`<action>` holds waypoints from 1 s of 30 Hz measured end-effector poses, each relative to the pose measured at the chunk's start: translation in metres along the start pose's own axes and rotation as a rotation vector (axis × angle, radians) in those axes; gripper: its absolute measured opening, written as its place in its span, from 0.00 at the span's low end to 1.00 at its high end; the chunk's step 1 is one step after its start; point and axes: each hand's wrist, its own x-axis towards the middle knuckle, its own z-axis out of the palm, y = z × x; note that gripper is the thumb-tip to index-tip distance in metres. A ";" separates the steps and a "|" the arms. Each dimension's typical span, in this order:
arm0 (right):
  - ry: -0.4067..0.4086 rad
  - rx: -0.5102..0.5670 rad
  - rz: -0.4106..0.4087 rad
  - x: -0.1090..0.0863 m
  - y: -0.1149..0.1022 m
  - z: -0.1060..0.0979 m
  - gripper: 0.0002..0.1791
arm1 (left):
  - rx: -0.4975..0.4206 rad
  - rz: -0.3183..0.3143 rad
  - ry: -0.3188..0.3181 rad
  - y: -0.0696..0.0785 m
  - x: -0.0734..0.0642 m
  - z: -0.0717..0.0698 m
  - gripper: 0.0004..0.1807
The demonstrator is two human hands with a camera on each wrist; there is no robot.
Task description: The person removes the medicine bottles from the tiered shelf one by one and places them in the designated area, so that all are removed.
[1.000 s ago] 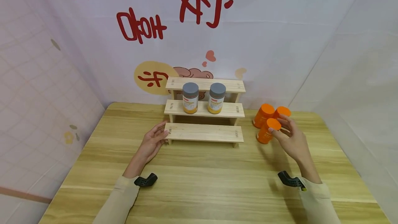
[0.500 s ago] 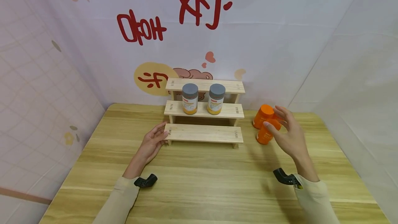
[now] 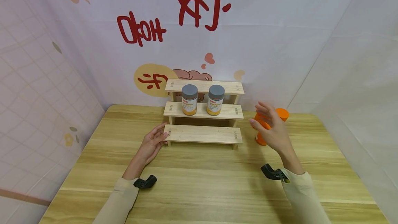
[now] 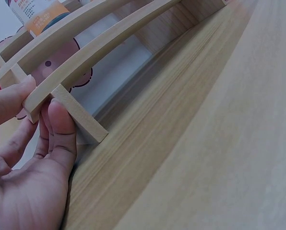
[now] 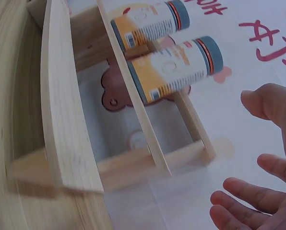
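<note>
Head view: the left grip (image 3: pixel 152 144) pinches the left end of the lowest board (image 3: pixel 202 134) of the wooden rack, thumb above and fingers beneath. The right grip (image 3: pixel 275 132) is wide and holds nothing, its fingers spread in front of the orange jars (image 3: pixel 282 114), which stand on the tabletop (image 3: pixel 199 182) right of the rack and are partly hidden; whether it touches one I cannot tell. Two grey-lidded jars (image 3: pixel 189 100) (image 3: pixel 215 100) stand upright, apart, on the middle board.

The step looks like steadying the rack while the right grip works near it. A light pinch, without lifting, should serve best; the right fingers should pass clear of lids and board edges, since a knock could topple a jar.
</note>
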 end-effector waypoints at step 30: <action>-0.177 0.244 0.023 0.072 -0.034 0.084 0.41 | 0.001 0.008 -0.016 0.001 -0.002 -0.001 0.36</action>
